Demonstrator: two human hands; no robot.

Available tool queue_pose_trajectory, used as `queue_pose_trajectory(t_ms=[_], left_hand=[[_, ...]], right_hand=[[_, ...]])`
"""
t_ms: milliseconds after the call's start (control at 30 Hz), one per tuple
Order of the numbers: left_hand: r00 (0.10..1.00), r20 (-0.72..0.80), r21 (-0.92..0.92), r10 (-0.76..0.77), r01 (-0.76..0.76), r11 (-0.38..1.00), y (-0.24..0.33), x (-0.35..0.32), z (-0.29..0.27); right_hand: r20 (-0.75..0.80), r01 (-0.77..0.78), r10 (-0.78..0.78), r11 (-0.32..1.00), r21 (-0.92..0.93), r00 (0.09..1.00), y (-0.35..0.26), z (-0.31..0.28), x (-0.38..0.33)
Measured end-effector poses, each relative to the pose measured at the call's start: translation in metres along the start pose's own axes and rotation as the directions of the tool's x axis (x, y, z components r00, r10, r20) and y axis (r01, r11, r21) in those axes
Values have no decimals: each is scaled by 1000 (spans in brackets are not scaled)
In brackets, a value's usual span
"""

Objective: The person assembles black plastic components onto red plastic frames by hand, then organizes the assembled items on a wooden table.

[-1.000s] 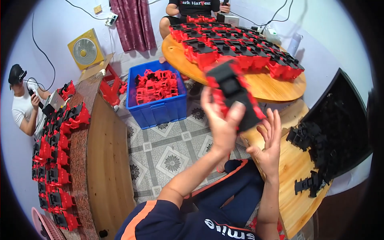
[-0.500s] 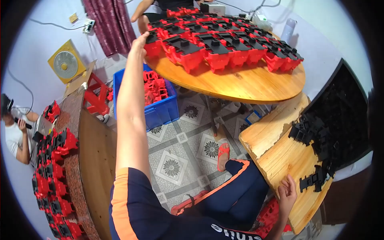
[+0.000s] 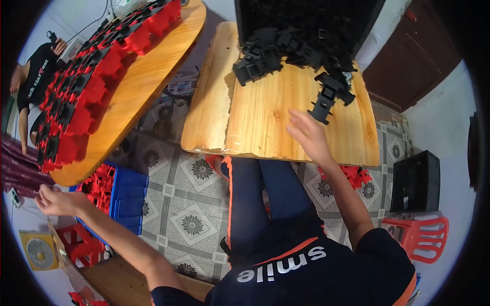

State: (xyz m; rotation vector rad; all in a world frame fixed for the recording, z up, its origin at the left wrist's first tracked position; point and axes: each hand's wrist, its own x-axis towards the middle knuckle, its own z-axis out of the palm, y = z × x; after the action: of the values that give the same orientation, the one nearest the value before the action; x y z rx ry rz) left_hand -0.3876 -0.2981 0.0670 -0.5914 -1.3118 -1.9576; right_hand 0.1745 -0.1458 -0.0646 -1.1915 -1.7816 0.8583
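My left hand (image 3: 58, 201) is out at the far left, beside the near end of the round wooden table (image 3: 133, 97). Its fingers are loosely bent and apart, and nothing shows in them. On that table stand many red plastic housings with black tops (image 3: 89, 109) in close rows. My right hand (image 3: 308, 133) hovers at the small wooden table (image 3: 265, 120) in front of me, open and empty, fingers spread. Just beyond its fingertips lies a black plastic bracket-like part (image 3: 326, 99). More black parts (image 3: 268, 56) are heaped farther back.
A large black container or panel (image 3: 311, 20) stands behind the heap. Under the round table sits a blue crate (image 3: 130, 199) of red pieces. More red pieces (image 3: 354, 176) lie below the small table. At right are a red plastic chair (image 3: 423, 237) and a black box (image 3: 416, 181). Another person (image 3: 38, 76) sits far left.
My view has turned right toward the small table. The left hand has come away from the red-and-black housing at the round table's edge. The right hand has moved closer to the black parts.
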Motion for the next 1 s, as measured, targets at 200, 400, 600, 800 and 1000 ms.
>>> queue_pose_trajectory(t_ms=[200,400,600,800,1000], left_hand=[[658,728,-112,-190,388,915,127,-277,32],[231,969,64,-88,109,992,112,-382,24],[261,950,26,172,-613,790,103,-423,30],[238,953,14,187,-653,757,95,-429,32],[219,958,-1,183,-640,768,79,-427,31]], right_hand=[[-92,24,-38,989,-143,995,9,34,92],[-314,390,-468,877,-279,826,12,17,55],[-480,246,-428,884,-397,766,44,-59,-112],[-462,-183,18,931,-315,886,89,-55,-295],[-612,-400,192,890,-221,767,76,-47,-370]])
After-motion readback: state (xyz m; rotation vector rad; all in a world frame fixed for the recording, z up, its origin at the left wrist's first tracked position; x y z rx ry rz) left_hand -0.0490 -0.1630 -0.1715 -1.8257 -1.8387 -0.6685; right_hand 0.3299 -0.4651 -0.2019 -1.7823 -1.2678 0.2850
